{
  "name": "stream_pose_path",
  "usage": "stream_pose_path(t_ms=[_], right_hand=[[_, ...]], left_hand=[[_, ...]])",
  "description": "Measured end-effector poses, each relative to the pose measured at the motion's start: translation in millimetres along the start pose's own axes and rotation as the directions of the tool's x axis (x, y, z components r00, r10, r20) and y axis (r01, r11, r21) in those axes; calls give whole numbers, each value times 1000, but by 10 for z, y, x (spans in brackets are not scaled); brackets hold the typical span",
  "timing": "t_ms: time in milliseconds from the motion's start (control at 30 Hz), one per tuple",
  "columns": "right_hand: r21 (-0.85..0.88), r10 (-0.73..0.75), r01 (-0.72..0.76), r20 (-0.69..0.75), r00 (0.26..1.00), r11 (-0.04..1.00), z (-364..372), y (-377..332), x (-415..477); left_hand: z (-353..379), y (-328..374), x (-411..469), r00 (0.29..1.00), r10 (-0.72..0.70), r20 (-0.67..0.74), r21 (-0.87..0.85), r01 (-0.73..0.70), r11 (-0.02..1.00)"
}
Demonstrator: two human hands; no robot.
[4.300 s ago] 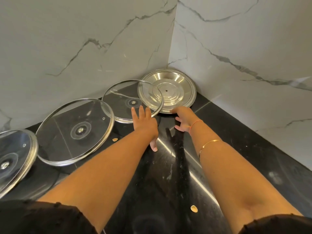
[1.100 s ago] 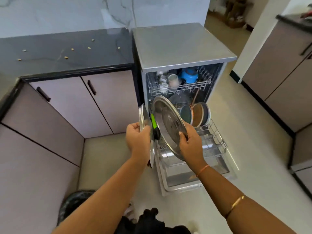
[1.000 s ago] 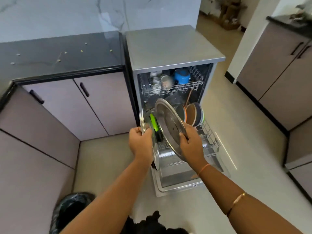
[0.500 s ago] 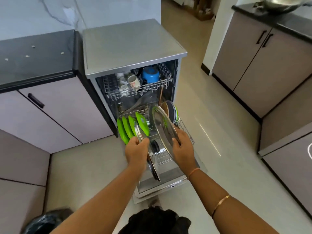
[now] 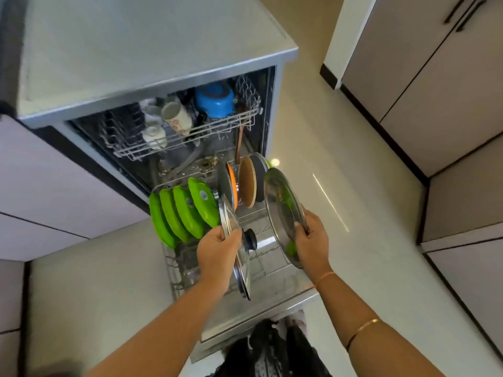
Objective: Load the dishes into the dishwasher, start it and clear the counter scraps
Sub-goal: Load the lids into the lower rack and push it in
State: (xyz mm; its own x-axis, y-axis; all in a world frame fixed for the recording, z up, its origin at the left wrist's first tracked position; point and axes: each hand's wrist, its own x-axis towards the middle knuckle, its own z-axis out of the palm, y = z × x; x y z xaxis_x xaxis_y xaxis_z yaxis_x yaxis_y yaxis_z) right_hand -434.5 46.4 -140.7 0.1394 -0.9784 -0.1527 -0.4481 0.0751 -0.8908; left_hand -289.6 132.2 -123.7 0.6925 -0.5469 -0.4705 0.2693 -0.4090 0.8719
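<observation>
Hands grip two lids: left hand (image 5: 217,254) the glass lid (image 5: 242,270), right hand (image 5: 311,240) the steel lid (image 5: 283,210), beside four green plates (image 5: 182,213).

Orange thread (image 5: 325,277), gold bangle (image 5: 364,326) on right arm; black dotted garment (image 5: 272,349).
</observation>
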Motion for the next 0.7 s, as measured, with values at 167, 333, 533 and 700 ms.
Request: stream_pose_path(t_ms=[167, 333, 533, 700], right_hand=[[-67, 39, -35, 54, 998, 997, 188, 718, 683], [-168, 20, -9, 64, 998, 986, 355, 1305, 1179], [-172, 50, -36, 78, 996, 984, 480, 1698, 1411], [-164, 71, -47, 141, 987, 985, 569, 1884, 1405]], left_hand=[[513, -464, 639, 999, -30, 18, -28, 30, 999], [823, -899, 1054, 999, -23, -24, -114, 20, 993], [962, -1299, 1266, 992, -41, -121, -140, 24, 990], [995, -1375, 1279, 986, -46, -162, -175, 17, 984]])
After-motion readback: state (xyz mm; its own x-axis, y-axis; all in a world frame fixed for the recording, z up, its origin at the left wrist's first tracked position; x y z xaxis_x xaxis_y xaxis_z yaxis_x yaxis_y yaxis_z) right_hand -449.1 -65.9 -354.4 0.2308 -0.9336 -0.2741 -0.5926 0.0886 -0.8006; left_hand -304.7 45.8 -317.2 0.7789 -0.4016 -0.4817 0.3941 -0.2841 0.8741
